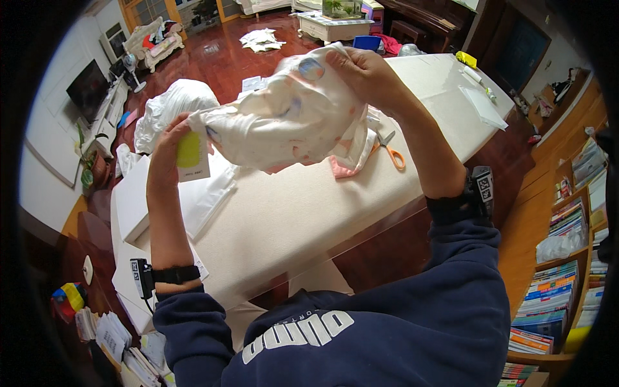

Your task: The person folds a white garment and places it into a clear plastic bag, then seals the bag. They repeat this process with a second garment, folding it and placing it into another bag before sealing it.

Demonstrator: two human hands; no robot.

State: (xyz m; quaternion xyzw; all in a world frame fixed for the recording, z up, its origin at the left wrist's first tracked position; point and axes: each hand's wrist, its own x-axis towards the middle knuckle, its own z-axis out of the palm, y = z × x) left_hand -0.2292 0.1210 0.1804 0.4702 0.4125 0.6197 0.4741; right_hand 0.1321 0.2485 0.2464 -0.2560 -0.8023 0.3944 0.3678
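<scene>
A white printed garment (290,130) with blue and orange patches is stretched in the air above the table. My left hand (175,135) grips one end of it, where a paper tag (193,157) with a yellow-green patch hangs down. At the opposite end, my right hand (360,72) pinches the raised edge of the cloth. Beneath and right of the garment lies a folded cloth piece with a pink edge (346,168), partly hidden. Orange-handled scissors (390,150) rest beside it on the table.
The cream-covered table (290,232) spans the space before me. A white bundle (176,104) in thin material sits at its far left, with a white box (133,208) and plastic bag (208,198) nearer. Bookshelves (551,290) line the right.
</scene>
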